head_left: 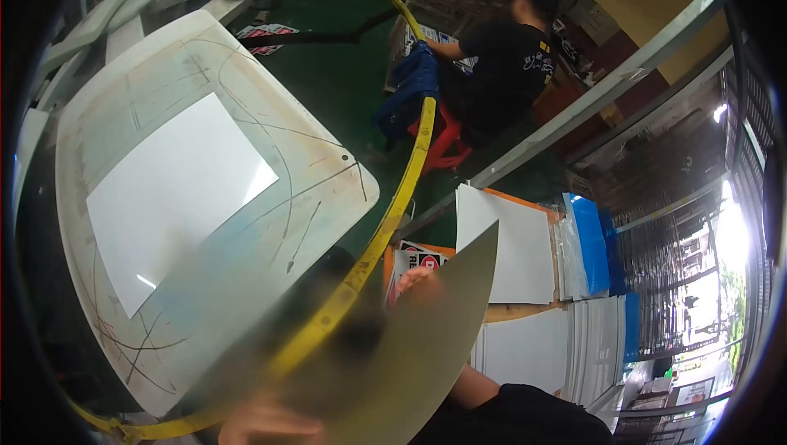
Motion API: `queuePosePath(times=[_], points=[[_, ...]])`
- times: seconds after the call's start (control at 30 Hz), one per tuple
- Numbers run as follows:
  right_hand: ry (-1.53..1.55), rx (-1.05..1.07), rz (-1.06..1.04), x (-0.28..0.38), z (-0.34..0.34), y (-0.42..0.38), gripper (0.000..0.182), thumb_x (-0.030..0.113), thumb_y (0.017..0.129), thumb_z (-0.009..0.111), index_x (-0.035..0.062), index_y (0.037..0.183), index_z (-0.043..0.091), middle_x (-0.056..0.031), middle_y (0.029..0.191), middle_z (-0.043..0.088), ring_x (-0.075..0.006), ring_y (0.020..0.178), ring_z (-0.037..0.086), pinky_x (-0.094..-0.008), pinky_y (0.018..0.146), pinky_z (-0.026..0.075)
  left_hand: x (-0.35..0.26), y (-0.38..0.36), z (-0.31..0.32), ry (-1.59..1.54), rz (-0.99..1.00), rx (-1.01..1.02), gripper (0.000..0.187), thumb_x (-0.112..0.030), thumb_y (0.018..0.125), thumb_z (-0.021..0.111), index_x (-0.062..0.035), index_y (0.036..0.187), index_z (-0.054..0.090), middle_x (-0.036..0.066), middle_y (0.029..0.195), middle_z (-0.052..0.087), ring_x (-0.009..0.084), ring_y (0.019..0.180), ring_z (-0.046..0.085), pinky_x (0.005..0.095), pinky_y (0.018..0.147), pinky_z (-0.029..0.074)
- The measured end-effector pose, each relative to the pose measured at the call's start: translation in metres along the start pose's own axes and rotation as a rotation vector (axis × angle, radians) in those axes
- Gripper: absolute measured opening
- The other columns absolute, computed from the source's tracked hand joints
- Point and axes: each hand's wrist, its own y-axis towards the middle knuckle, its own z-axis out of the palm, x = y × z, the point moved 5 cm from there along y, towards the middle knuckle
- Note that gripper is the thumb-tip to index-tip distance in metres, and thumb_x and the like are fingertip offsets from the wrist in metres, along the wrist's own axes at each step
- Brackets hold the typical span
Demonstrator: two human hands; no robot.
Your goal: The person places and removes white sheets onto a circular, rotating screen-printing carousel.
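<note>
A thin olive-grey sheet, curved and tilted, stands in front of my body at the bottom centre. My right hand holds its upper left edge, partly hidden behind it. Blurred at the bottom, my left hand has its fingers closed at the sheet's lower left edge. Left of them, a glossy white sheet lies on a large, pale, scratched board with rounded corners. A yellow curved metal bar runs between this board and the held sheet.
Stacked white sheets and blue-covered sheets stand at the right. A seated person in black is at the top, beside a red stool and blue objects. A metal beam crosses diagonally. Printed signs lie near my right hand.
</note>
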Motion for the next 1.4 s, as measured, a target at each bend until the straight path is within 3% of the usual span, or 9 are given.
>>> queuePosePath(times=[0.13,0.3,0.43,0.73,0.93,1.03,1.23,1.33,1.4], points=[[-0.005,0.030,-0.064,-0.003,-0.006,0.017,0.044,0.033,0.089,0.049,-0.0025,0.116,0.045,-0.0121,0.094,0.055,-0.0201,0.086,0.055,-0.0315,0.083,0.046,-0.008,-0.005,0.003,0.016,-0.065,-0.213,0.072,-0.067,0.068,0.053,0.0006,0.091,0.068,0.018,0.090,0.068,0.0319,0.082,0.066,0.0506,0.091,0.039],[0.272,0.368,0.078,-0.008,-0.031,0.037,0.051,0.034,0.088,0.053,-0.0021,0.122,0.042,-0.0118,0.097,0.055,-0.0218,0.093,0.056,-0.0332,0.090,0.044,0.007,0.003,-0.009,0.028,0.003,0.086,0.090,-0.080,0.059,0.050,0.0016,0.093,0.068,0.019,0.091,0.067,0.0326,0.082,0.066,0.0508,0.092,0.037],[0.162,0.344,0.024,-0.011,-0.035,0.029,0.052,0.034,0.088,0.054,-0.0022,0.122,0.041,-0.0116,0.097,0.055,-0.0219,0.094,0.056,-0.0332,0.091,0.043,0.009,-0.001,-0.007,0.003,0.020,0.042,0.095,-0.083,0.058,0.049,0.0023,0.097,0.067,0.019,0.093,0.067,0.0328,0.083,0.066,0.0513,0.092,0.037],[0.126,0.281,0.003,-0.011,-0.028,0.025,0.051,0.029,0.087,0.058,-0.0022,0.122,0.041,-0.0101,0.097,0.055,-0.0206,0.095,0.056,-0.0315,0.094,0.041,0.015,0.006,-0.010,0.009,0.016,0.192,0.113,-0.093,0.050,0.041,0.0047,0.100,0.065,0.021,0.096,0.066,0.0330,0.084,0.065,0.0507,0.093,0.036],[0.001,0.107,0.012,-0.013,-0.023,0.025,0.048,0.031,0.087,0.057,-0.0024,0.119,0.044,-0.0084,0.092,0.056,-0.0185,0.090,0.056,-0.0300,0.093,0.041,-0.004,0.011,-0.005,0.067,-0.059,-0.033,0.071,-0.063,0.066,0.057,0.0036,0.087,0.068,0.018,0.083,0.068,0.0310,0.074,0.065,0.0460,0.088,0.040],[0.066,0.172,-0.079,-0.008,-0.013,0.026,0.048,0.032,0.087,0.057,-0.0033,0.117,0.044,-0.0083,0.091,0.056,-0.0184,0.088,0.057,-0.0288,0.092,0.042,-0.011,0.013,-0.001,0.118,-0.009,-0.152,0.051,-0.046,0.068,0.060,0.0029,0.081,0.068,0.018,0.077,0.068,0.0290,0.069,0.064,0.0434,0.086,0.042],[0.016,0.058,0.030,-0.009,-0.015,0.021,0.049,0.035,0.087,0.056,-0.0038,0.115,0.045,-0.0081,0.090,0.055,-0.0183,0.086,0.056,-0.0287,0.091,0.042,-0.006,0.014,-0.004,0.023,0.007,-0.099,0.047,-0.042,0.068,0.062,0.0028,0.080,0.068,0.018,0.077,0.067,0.0278,0.068,0.064,0.0422,0.084,0.043],[0.055,0.047,-0.009,-0.013,-0.014,0.021,0.049,0.035,0.087,0.056,-0.0036,0.115,0.045,-0.0082,0.090,0.055,-0.0178,0.085,0.056,-0.0281,0.089,0.042,-0.013,0.012,0.001,0.102,0.013,-0.233,0.049,-0.042,0.066,0.063,0.0033,0.083,0.068,0.019,0.078,0.068,0.0280,0.068,0.064,0.0411,0.083,0.043],[0.060,0.035,-0.022,-0.006,-0.006,0.019,0.048,0.035,0.087,0.056,-0.0038,0.114,0.045,-0.0085,0.090,0.055,-0.0177,0.085,0.055,-0.0274,0.088,0.043,-0.006,0.015,-0.003,0.031,0.065,-0.128,0.045,-0.039,0.068,0.064,0.0032,0.081,0.068,0.018,0.077,0.067,0.0281,0.068,0.064,0.0407,0.079,0.044]])
